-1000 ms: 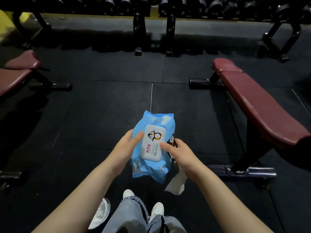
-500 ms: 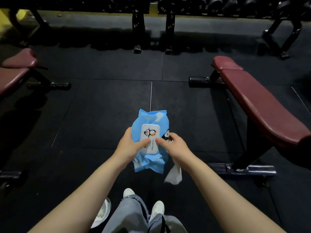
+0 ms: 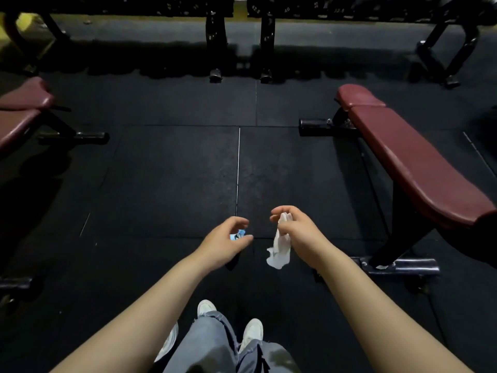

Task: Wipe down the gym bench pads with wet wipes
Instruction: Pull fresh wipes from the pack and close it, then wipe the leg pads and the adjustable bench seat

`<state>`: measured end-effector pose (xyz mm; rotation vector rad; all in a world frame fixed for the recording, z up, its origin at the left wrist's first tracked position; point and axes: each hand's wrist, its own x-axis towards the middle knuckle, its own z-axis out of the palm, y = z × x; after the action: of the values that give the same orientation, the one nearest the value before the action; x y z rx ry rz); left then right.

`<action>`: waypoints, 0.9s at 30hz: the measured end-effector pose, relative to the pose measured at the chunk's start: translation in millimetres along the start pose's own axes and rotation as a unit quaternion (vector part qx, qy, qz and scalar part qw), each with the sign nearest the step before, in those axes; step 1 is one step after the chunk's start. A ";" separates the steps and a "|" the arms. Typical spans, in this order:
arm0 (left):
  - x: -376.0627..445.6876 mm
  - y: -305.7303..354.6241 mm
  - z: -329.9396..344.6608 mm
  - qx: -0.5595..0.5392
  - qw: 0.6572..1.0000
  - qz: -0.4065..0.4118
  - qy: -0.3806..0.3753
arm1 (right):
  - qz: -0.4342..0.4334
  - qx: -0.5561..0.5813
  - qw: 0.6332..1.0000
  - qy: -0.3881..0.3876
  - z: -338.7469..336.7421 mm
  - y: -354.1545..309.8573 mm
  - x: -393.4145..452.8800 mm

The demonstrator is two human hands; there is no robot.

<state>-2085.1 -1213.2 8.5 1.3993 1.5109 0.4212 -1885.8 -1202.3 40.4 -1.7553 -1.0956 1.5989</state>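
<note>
My left hand [image 3: 222,244] curls round the blue wet wipes pack [image 3: 238,235], which is almost entirely hidden by the hand; only a small blue patch shows between thumb and fingers. My right hand [image 3: 300,232] grips a crumpled white wet wipe [image 3: 280,251] that hangs down from its fingers. The two hands are a little apart above the floor. A dark red gym bench pad [image 3: 419,168] runs along the right, with a small seat pad [image 3: 359,96] at its far end.
A second dark red bench [image 3: 20,119] stands at the left edge. A dumbbell rack [image 3: 266,44] on black legs lines the far side. Black rubber floor mats [image 3: 174,170] lie between the benches. My legs and white shoes [image 3: 251,332] are below.
The pack, held flat and face-up between both hands, is now turned and hidden in my left hand. My right hand has let go of it and moved right with the wipe.
</note>
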 end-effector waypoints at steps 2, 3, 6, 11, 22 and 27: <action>-5.6 18.3 9.1 -0.037 0.998 0.038 -0.044 | -0.026 0.013 0.999 0.016 -6.0 -3.6 -6.4; -7.8 27.0 12.6 -0.051 0.996 0.052 -0.060 | -0.032 0.022 0.999 0.018 -9.0 -4.1 -8.2; -10.1 46.5 20.4 -0.065 0.992 0.074 -0.083 | -0.040 0.056 0.997 0.017 -20.4 -2.0 -14.3; -8.0 68.8 30.3 -0.052 0.992 0.103 -0.048 | -0.073 0.070 0.994 0.032 -45.1 -1.4 -28.3; 0.0 130.0 55.0 -0.042 0.990 0.133 -0.037 | -0.044 0.089 0.992 0.081 -108.2 29.7 -64.9; 9.8 161.8 77.4 -0.029 0.991 0.114 -0.070 | -0.040 0.156 0.982 0.101 -127.7 41.6 -86.5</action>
<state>-1931.4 -1188.1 97.9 1.5287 1.2211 0.4932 -1750.1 -1278.7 75.9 -1.6012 -0.7637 1.4187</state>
